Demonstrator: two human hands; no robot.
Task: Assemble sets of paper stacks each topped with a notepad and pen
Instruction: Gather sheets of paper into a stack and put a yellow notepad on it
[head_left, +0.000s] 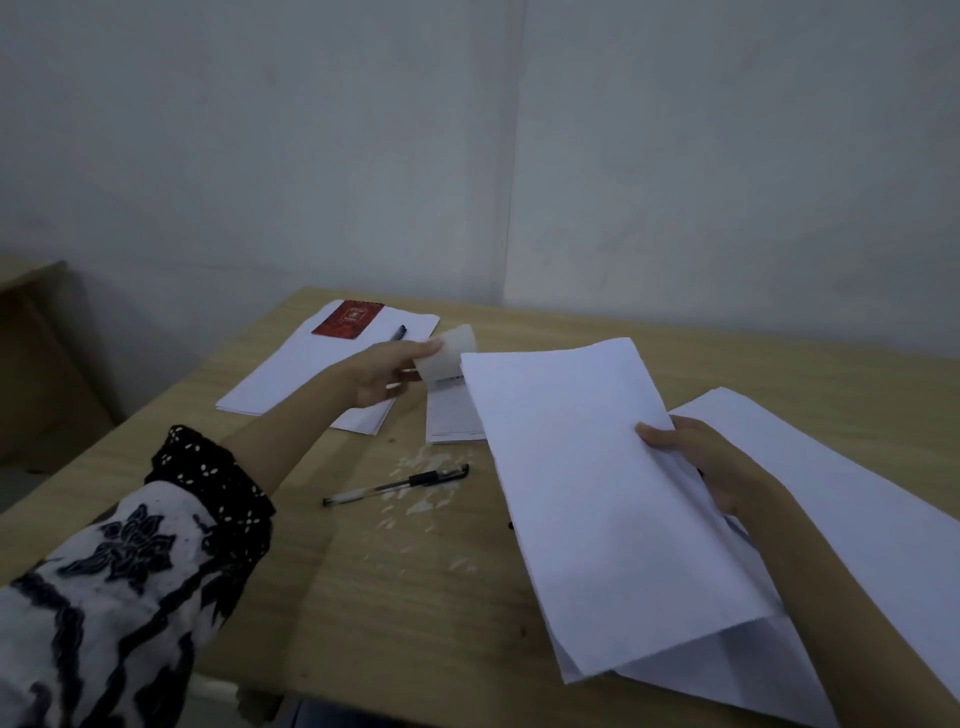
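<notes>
Red-covered notepad (348, 319) and a pen (399, 332) already top the far paper stack (306, 364), so one set looks finished. A second is under way: the right hand (696, 462) pinches a sheaf of paper (587, 467) lifted over the loose sheets (857, 499), while the left hand (384, 371) grips the curled cover of a white notepad (452, 405) (partly hidden). Another pen (397, 486) waits on the scuffed wooden table (363, 597), set against bare grey walls (727, 156).
</notes>
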